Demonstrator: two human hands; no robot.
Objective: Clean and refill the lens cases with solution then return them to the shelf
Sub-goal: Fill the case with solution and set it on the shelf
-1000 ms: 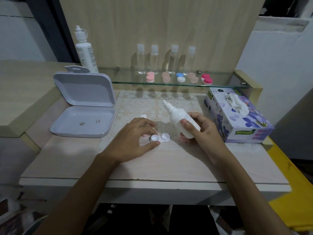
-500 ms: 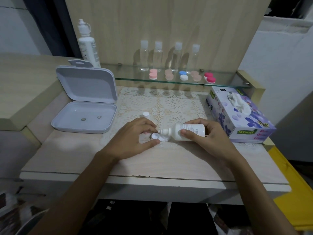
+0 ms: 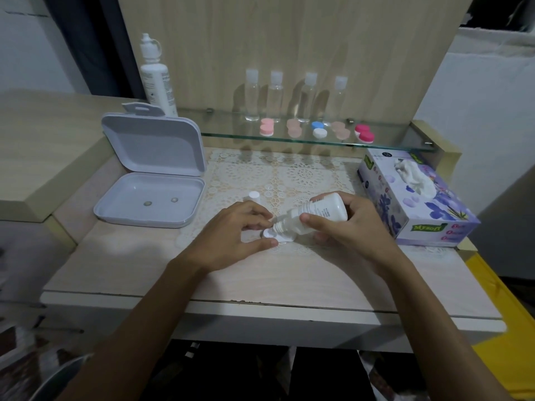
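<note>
An open white lens case (image 3: 270, 234) lies on the lace mat in the middle of the table. My left hand (image 3: 231, 235) pinches its left end between thumb and fingers. My right hand (image 3: 347, 227) grips a small white solution bottle (image 3: 315, 215), tilted with its nozzle down over the case's left well. A small white cap (image 3: 254, 195) stands on the mat behind my left hand. Several closed lens cases, pink (image 3: 267, 127), blue and white (image 3: 319, 129) and magenta (image 3: 364, 132), sit on the glass shelf (image 3: 220, 134).
An open grey plastic box (image 3: 150, 198) lies at the left with two small round things inside. A tall white bottle (image 3: 155, 76) stands behind it. Several clear small bottles (image 3: 275, 96) line the shelf. A tissue box (image 3: 414, 198) is on the right.
My right hand swung the bottle from nozzle-up to lying flat, then raised its base so the nozzle points down into the case. My left hand stayed on the case.
</note>
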